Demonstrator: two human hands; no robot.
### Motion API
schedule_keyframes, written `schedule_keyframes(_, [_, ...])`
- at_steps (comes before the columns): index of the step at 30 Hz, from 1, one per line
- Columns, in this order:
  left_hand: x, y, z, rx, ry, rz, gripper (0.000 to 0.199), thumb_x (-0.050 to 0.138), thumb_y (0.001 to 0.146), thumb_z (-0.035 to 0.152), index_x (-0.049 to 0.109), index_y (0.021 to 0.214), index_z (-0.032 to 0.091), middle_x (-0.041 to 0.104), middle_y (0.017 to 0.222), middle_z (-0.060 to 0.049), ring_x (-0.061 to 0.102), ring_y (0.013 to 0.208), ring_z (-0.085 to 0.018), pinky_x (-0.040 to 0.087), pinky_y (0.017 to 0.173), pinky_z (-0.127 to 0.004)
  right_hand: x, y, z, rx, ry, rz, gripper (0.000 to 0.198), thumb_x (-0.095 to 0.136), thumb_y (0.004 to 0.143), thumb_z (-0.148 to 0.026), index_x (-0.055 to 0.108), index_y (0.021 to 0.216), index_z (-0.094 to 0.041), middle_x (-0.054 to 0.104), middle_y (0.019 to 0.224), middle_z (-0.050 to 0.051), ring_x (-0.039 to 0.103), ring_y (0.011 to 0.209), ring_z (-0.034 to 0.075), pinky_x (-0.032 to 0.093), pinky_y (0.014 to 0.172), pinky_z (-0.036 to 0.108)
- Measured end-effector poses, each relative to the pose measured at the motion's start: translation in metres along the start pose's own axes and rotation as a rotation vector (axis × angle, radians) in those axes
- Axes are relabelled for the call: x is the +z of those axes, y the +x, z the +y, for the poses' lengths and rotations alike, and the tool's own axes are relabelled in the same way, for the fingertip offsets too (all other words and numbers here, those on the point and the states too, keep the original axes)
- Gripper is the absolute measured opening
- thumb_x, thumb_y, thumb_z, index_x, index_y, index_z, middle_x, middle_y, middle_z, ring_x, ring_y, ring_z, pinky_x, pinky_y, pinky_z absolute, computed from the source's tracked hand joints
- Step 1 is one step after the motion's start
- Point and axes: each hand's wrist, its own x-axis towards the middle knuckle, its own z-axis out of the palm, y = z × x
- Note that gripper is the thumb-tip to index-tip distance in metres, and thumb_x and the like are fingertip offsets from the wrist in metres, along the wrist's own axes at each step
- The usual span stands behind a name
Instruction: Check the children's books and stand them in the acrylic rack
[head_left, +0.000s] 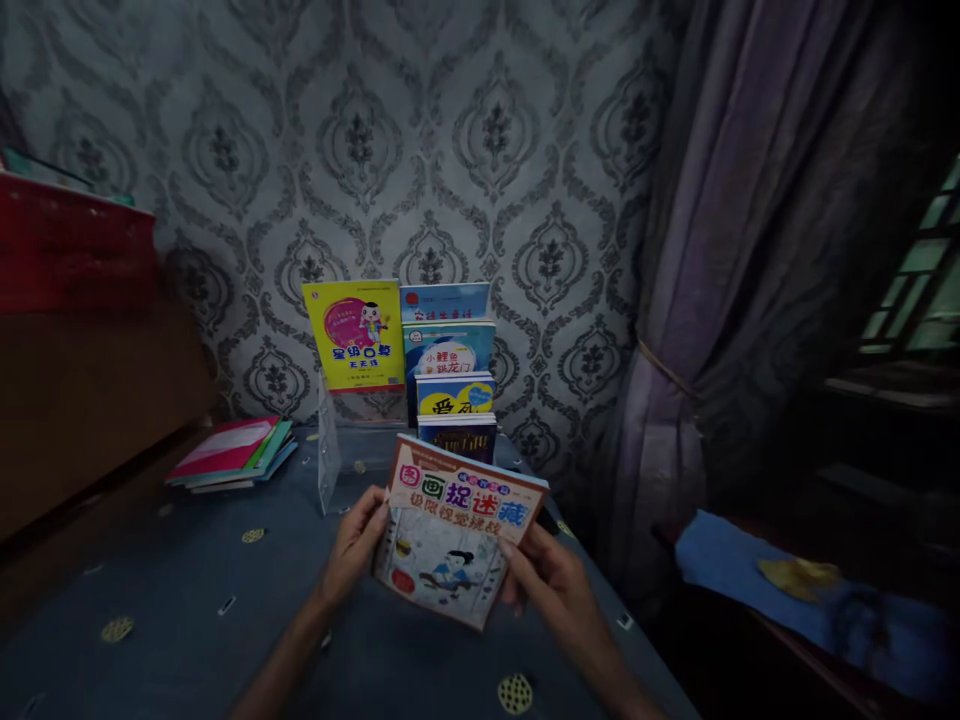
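Note:
A children's picture book (442, 540) with colourful title characters on its cover is held tilted above the table. My left hand (358, 535) grips its left edge, thumb on the cover. On the other side, my right hand (551, 570) pinches the right edge, also with the thumb in front. Just beyond is a clear tiered book stand (328, 450). A yellow book (356, 340) leans in its left part. In the right part are a light-blue book (446, 300), a teal book (450, 350), a yellow-and-blue book (456, 397) and a dark blue book (459, 436), stepped downward.
A stack of books (232, 450) with a pink one on top lies at the left of the cloth-covered table (187, 600). A brown box (97, 400) and a red container (75, 245) stand far left. Right are a purple curtain (667, 400) and a blue cloth (727, 555).

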Motion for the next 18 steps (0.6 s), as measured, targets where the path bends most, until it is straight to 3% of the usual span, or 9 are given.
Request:
schedule_keyframes(4, [-0.011, -0.009, -0.014, -0.033, 0.006, 0.049, 0.047, 0.062, 0.088, 0.065, 0.063, 0.088, 0.019, 0.062, 0.085, -0.001, 0.055, 0.083, -0.017, 0.046, 0.077, -0.025, 0.007, -0.005, 0.006, -0.131, -0.196, -0.044, 0.048, 0.056, 0.092, -0.062, 0.069, 0.108, -0.019, 0.073, 0.082, 0.006, 0.059, 0.052, 0.015, 0.051, 0.049, 0.027])
schedule_keyframes(9, [-0.016, -0.023, -0.023, -0.1, -0.015, 0.071, 0.051, 0.058, 0.089, 0.066, 0.067, 0.107, 0.019, 0.07, 0.11, -0.007, 0.061, 0.106, -0.025, 0.049, 0.096, -0.034, 0.016, -0.013, 0.031, -0.16, -0.367, -0.035, 0.036, 0.049, 0.096, -0.053, 0.066, 0.097, -0.021, 0.072, 0.082, 0.005, 0.067, 0.07, 0.02, 0.055, 0.062, 0.028])
schedule_keyframes(18, [-0.019, -0.028, -0.017, -0.064, 0.175, 0.058, 0.041, 0.052, 0.095, 0.055, 0.065, 0.112, 0.02, 0.07, 0.115, -0.006, 0.061, 0.113, -0.025, 0.049, 0.095, -0.031, 0.022, -0.008, 0.028, -0.095, -0.369, 0.011, 0.029, 0.052, 0.095, -0.049, 0.063, 0.099, -0.023, 0.073, 0.088, 0.007, 0.069, 0.076, 0.023, 0.055, 0.062, 0.029])
